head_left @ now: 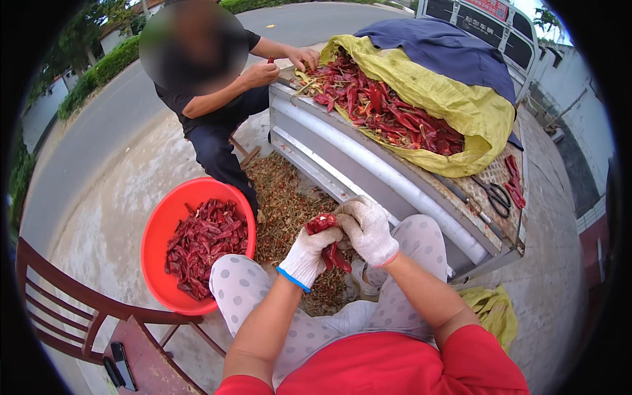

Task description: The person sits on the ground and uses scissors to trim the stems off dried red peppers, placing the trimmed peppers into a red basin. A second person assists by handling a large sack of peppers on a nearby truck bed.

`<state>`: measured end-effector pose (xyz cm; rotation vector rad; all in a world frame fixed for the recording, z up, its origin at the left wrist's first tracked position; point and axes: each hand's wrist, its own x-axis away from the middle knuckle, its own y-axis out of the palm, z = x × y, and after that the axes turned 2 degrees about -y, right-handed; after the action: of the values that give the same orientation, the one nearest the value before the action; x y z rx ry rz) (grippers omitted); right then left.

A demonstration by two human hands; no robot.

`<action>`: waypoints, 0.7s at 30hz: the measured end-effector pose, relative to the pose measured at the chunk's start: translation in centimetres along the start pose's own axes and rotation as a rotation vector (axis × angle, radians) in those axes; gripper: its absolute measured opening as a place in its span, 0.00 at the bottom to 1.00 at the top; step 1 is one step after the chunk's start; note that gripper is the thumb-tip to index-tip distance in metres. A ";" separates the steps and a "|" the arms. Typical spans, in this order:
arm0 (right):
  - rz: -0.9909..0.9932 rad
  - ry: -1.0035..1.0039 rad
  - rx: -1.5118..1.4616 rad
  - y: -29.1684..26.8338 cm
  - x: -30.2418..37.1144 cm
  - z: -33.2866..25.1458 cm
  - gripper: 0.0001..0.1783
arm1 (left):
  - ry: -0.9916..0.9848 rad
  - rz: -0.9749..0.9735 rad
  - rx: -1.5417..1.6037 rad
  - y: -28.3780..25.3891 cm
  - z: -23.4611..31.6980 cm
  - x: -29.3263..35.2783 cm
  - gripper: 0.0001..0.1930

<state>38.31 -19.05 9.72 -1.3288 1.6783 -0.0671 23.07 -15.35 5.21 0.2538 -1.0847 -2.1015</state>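
Observation:
My left hand (311,251), in a white knit glove with a blue cuff, is closed around dried red chili peppers (322,224). Some of them stick out above the fist and others hang below it. My right hand (366,229), in a similar soiled glove, is pressed against the left at the peppers, fingers bent together; what lies between its fingertips is hidden. Both hands are held over my knees. To their left a red basin (156,232) holds a heap of dried red chilies (207,243). A yellow woven sack (484,131) lies open on the truck bed, full of chilies (395,112).
Across from me a co-worker (217,112) sits handling a chili. Stems and scraps (283,197) cover the ground between us. Black scissors (495,196) and loose chilies (513,181) lie on the truck bed (395,191). A wooden chair (85,296) with phones (122,365) stands lower left.

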 end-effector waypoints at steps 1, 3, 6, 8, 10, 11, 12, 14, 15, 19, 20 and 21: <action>-0.004 0.149 -0.095 0.1 -0.3 -0.5 0.07 | 0.013 -0.005 0.010 -0.3 -0.1 -0.1 0.10; -0.055 0.642 -0.469 0.3 -0.4 -1.6 0.08 | 0.038 -0.017 0.029 -0.7 -0.1 -0.5 0.09; -0.050 0.951 -0.926 0.7 0.0 -0.7 0.10 | 0.037 -0.008 0.034 -0.3 0.2 -0.2 0.10; 0.012 1.000 -1.205 0.8 0.3 0.5 0.09 | 0.012 0.028 -0.035 -0.2 0.4 0.0 0.10; 0.054 1.061 -1.308 1.0 0.1 1.7 0.08 | -0.022 0.069 -0.123 -0.5 0.2 0.3 0.10; 0.074 1.093 -1.359 1.0 0.0 2.3 0.08 | 0.007 0.098 -0.080 -1.2 -0.5 0.0 0.12; 0.081 1.076 -1.297 0.9 -0.3 2.1 0.08 | 0.039 0.133 -0.036 -1.9 -1.1 -0.2 0.14; 0.114 1.042 -1.149 0.0 -0.6 2.5 0.08 | 0.079 0.192 0.031 -1.0 -0.3 0.0 0.13; 0.115 1.010 -1.022 -0.5 -0.3 3.1 0.09 | 0.118 0.120 -0.003 -1.7 -0.2 -0.2 0.13; -0.171 0.655 -0.024 -2.1 1.6 4.8 0.15 | 0.267 0.287 -0.649 -0.7 4.0 1.4 0.22; -0.312 0.570 0.253 -2.5 1.9 4.8 0.16 | 0.343 0.369 -0.743 -0.4 5.7 2.2 0.23; -0.479 0.500 0.471 -2.5 1.9 4.8 0.16 | 0.618 0.458 -1.078 -4.0 6.9 1.8 0.22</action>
<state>43.57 -19.18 7.37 -1.3759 1.5559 -1.0827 16.45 -10.86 6.73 0.0848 0.3712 -1.7135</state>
